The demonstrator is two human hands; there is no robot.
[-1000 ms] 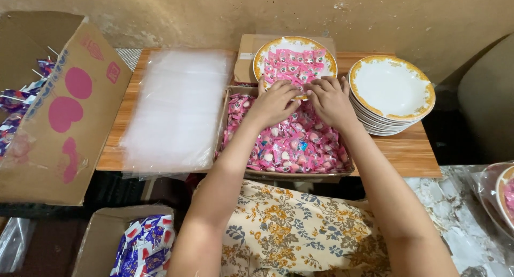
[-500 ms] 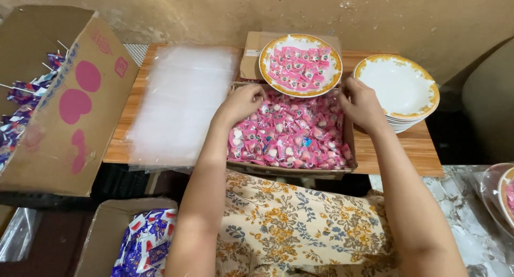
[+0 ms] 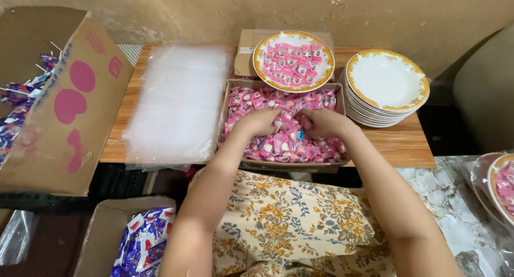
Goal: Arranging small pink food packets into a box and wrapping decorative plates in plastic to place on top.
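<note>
Against a rough plastered wall, your low wooden table [image 3: 407,143] carries a shallow cardboard tray [image 3: 289,165] heaped with pink wrapped candies [image 3: 289,140]. Both your hands are buried in that heap near its middle: your left hand [image 3: 261,120] and right hand [image 3: 323,122] sit knuckles up, just beside each other, fingers curled down into the candies, though you cannot tell what each one actually grasps. Behind the tray, a gold-rimmed plate [image 3: 293,60] filled with the same candies rests partly on its far edge. To your right stands a stack of empty plates [image 3: 386,87]; to your left lies a pile of clear plastic bags [image 3: 179,103], with a large cardboard box [image 3: 64,111] beyond it.
</note>
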